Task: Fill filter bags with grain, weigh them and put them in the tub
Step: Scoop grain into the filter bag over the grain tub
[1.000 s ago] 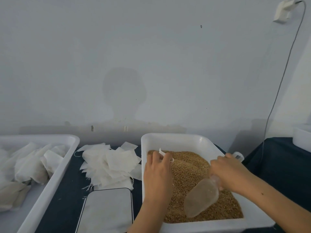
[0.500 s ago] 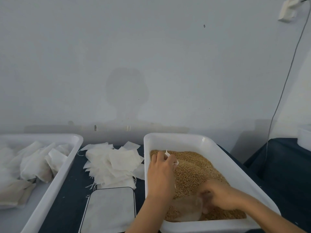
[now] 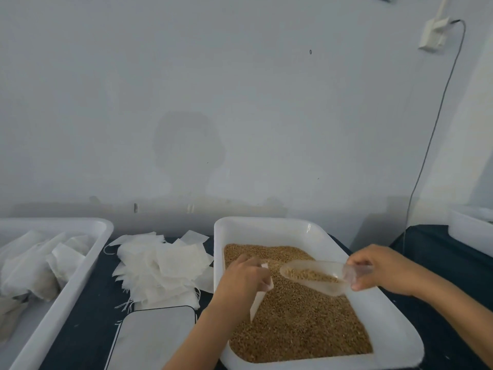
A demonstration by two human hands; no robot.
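A white tub (image 3: pixel 301 228) in front of me holds brown grain (image 3: pixel 306 324). Over it, my left hand (image 3: pixel 241 283) pinches an empty white filter bag (image 3: pixel 260 297) that hangs down towards the grain. My right hand (image 3: pixel 384 271) grips the handle of a clear plastic scoop (image 3: pixel 313 276), held level and partly filled with grain, its mouth pointing at the bag. A second white tub (image 3: pixel 88 252) at the left contains filled bags (image 3: pixel 32 268). A white scale (image 3: pixel 154 340) sits in front of the pile of empty bags (image 3: pixel 162 265).
Everything rests on a dark cloth-covered table (image 3: pixel 88 329) against a pale wall. Another white container (image 3: pixel 469 231) stands at the far right on a separate dark surface. A cable (image 3: pixel 426 156) hangs from a wall socket (image 3: pixel 433 34).
My right hand dug the scoop into the grain near the tub's front, then lifted it out loaded and brought it up beside the bag. The left hand stayed in place with the bag.
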